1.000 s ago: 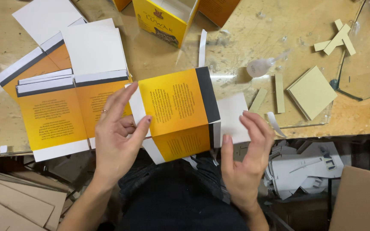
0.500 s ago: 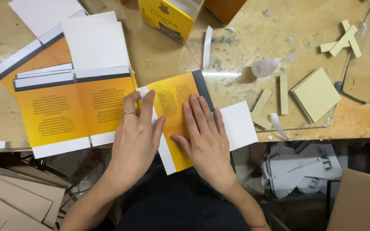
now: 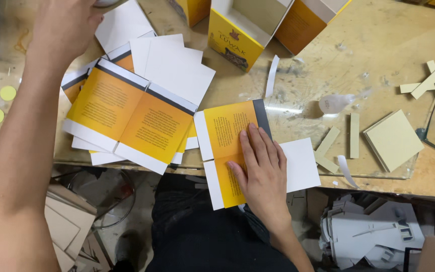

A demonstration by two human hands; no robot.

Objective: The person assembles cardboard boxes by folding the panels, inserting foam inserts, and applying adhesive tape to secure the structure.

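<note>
My right hand [image 3: 261,168] lies flat, fingers together, on a yellow printed paper wrap [image 3: 226,132] with white borders and a dark strip, at the table's front edge. A white square card [image 3: 300,163] pokes out from under the hand to the right. My left hand [image 3: 66,22] is raised at the far left top of the view, reaching toward something pale at the frame's edge; what it touches is cut off. Below my left arm sits a stack of yellow and white printed sheets [image 3: 127,118].
Open yellow boxes [image 3: 240,38] stand at the back centre. A small clear glue bottle [image 3: 334,103] lies on the glass-topped table [image 3: 303,85]. Grey board strips [image 3: 354,135] and a square board [image 3: 393,140] lie at the right. Cardboard scraps fill the space below the table.
My left hand has lifted off the yellow wrap and moved up to the far left. My right hand stays pressed flat on the wrap.
</note>
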